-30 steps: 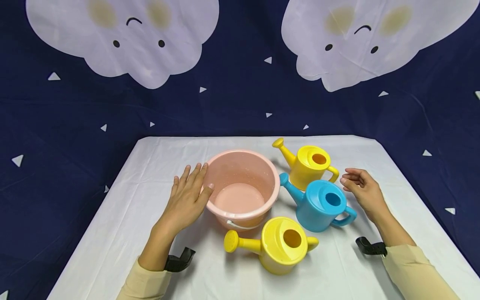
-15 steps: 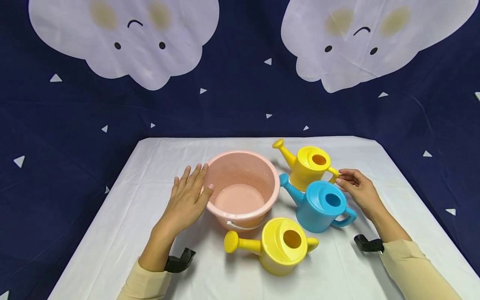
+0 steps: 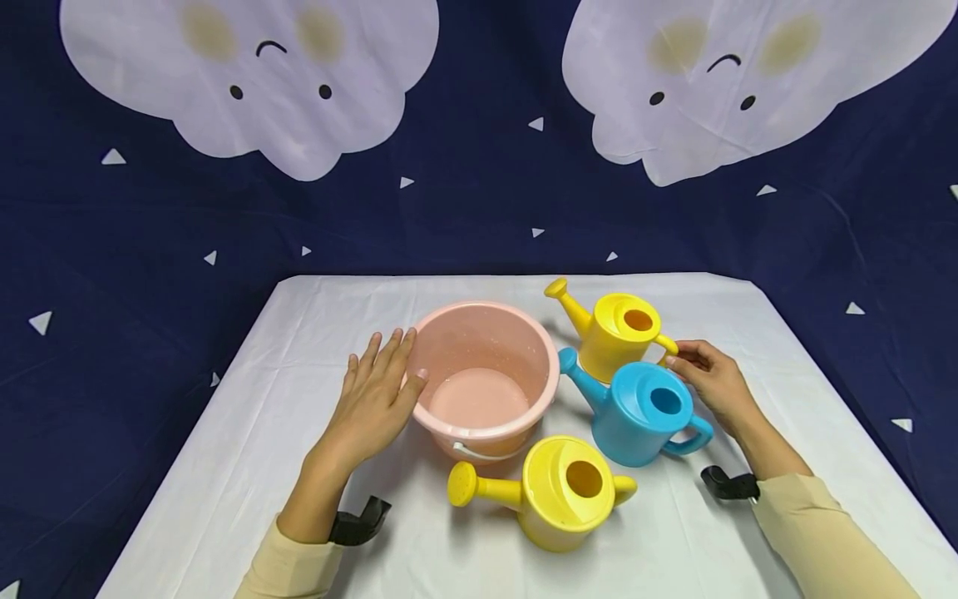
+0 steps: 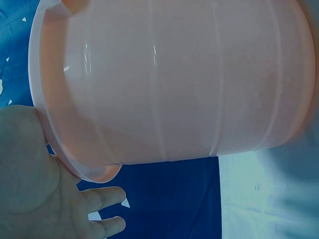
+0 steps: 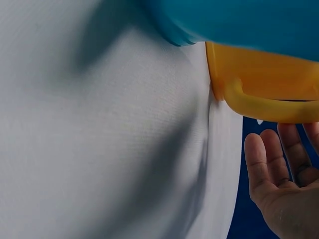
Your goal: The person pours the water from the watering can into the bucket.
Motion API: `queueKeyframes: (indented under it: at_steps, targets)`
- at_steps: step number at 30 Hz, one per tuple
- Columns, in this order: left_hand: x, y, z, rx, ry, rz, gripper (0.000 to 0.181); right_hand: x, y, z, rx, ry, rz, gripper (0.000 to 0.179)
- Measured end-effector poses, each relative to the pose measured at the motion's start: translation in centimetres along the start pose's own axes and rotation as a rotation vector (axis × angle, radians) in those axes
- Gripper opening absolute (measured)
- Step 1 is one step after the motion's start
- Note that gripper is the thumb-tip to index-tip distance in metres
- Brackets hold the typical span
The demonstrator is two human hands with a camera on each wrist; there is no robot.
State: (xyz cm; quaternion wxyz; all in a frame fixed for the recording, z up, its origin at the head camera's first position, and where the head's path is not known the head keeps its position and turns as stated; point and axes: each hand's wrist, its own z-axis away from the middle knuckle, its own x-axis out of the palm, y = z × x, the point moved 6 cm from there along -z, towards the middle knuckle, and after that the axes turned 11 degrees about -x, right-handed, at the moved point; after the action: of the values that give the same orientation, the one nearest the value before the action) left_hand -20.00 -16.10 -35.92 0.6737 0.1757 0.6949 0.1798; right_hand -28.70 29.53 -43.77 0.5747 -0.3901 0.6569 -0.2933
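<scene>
1. The rim of a pink bucket [image 3: 479, 341] is touched by the left hand [image 3: 374, 403]; its fingers are held straight, the thumb is laid at the rim, and nothing is gripped.
2. The bucket is stood upright at the middle of a white-covered table [image 3: 322, 324], and its thin white handle [image 3: 486, 455] is hung at the near side.
3. The handle of the far yellow watering can [image 3: 615, 345] is met by the fingertips of the right hand [image 3: 711, 378]. The fingers are loosely bent; whether the handle is pinched between thumb and fingers cannot be told.
4. That can is set to the far right of the bucket, upright, with its spout pointed left.
5. A blue watering can [image 3: 636, 424] is placed just nearer, its spout tip just beside the bucket's right rim.
6. A near yellow watering can [image 3: 561, 499] is stood at the near right of the bucket, its spout pointed left.
7. A navy backdrop [image 3: 479, 225], printed with 2 pale clouds and small triangles, is hung beyond the table.
</scene>
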Motion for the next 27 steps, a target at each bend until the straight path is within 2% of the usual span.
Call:
queueKeyframes:
  at_steps: [10,17,27]
  targets:
    - [0.0,0.0,-0.1,0.003,0.001,-0.001,0.061,0.5,0.6,-0.6,0.035,-0.005,-0.002,0.059]
    - [0.0,0.0,-0.1,0.003,-0.001,0.0,0.061,0.9,0.3,-0.8,0.015,-0.014,-0.011,0.052]
    - [0.0,0.0,0.0,0.002,-0.001,0.006,0.061,1.0,0.5,-1.1,0.033,-0.016,-0.046,0.05]
